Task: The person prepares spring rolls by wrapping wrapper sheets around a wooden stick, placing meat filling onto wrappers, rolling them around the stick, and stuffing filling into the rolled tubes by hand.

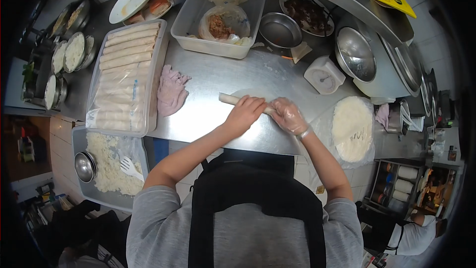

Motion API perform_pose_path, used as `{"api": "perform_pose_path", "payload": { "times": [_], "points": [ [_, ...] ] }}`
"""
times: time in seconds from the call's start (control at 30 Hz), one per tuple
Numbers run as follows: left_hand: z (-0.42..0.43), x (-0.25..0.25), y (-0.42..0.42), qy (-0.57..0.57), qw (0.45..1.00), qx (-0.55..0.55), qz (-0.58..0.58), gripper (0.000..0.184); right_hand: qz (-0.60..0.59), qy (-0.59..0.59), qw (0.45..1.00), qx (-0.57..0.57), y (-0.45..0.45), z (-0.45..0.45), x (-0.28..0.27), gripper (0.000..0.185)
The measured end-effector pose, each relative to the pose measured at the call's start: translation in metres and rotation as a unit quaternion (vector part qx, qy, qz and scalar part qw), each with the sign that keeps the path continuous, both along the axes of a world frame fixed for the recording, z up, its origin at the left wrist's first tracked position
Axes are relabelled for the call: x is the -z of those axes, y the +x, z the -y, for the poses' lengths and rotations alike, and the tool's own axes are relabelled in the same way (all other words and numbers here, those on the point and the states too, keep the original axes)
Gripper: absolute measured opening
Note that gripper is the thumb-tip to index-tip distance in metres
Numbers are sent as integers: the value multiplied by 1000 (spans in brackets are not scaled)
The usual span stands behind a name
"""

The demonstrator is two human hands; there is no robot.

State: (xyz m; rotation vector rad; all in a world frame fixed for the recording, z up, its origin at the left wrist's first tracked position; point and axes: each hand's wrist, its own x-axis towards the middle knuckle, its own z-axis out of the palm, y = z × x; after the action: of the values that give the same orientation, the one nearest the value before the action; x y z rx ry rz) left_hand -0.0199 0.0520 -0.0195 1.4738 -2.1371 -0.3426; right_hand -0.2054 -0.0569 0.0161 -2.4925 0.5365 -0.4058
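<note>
White, the slim roll (229, 99) is being held crosswise on the steel table (201, 72), its left end being angled slightly away from the body; its middle is being covered by the open, palm-down left hand (245, 114), its right end being gripped by the curled, gloved right hand (288, 116)

Peripheral items. Far edge of the steel counter (198, 64): a round metal pan (280, 30), with a plate of dark food (306, 14) just beyond it to the right. Right of the pan: a white dial scale (324, 75); beyond the scale, a large, shiny metal bowl (356, 53). Far left corner: a white oval plate (134, 0), overlapping orange food (160, 1). Left part: a crumpled pink cloth (172, 91). Upper right: a yellow sheet (394, 1). Lower right, well apart from the counter: another person (416, 233) in a light top and dark apron.
</note>
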Motion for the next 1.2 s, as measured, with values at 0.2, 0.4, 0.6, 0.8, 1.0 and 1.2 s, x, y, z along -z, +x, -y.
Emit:
{"api": "perform_pose_path", "payload": {
  "times": [0.2,0.4,0.6,0.8,1.0,1.2],
  "points": [
    [-38,-6,-21,36,997,-68,33,79,-20,123,991,57,26,52,-34,14],
    [-38,-8,-19,56,995,-68,47,77,-194,-49,952,231,110,192,-61,33],
    [-39,-7,-19,68,994,-74,39,75,-186,-230,929,220,136,249,22,30],
    [-48,-9,-17,43,994,-98,9,78,-107,131,965,200,95,173,-73,32],
    [-55,-5,-20,74,990,-114,36,79,-254,58,965,12,86,69,-22,38],
    [-57,-4,-21,55,988,-127,67,79,-310,-9,950,23,91,66,25,44]
  ]
}}
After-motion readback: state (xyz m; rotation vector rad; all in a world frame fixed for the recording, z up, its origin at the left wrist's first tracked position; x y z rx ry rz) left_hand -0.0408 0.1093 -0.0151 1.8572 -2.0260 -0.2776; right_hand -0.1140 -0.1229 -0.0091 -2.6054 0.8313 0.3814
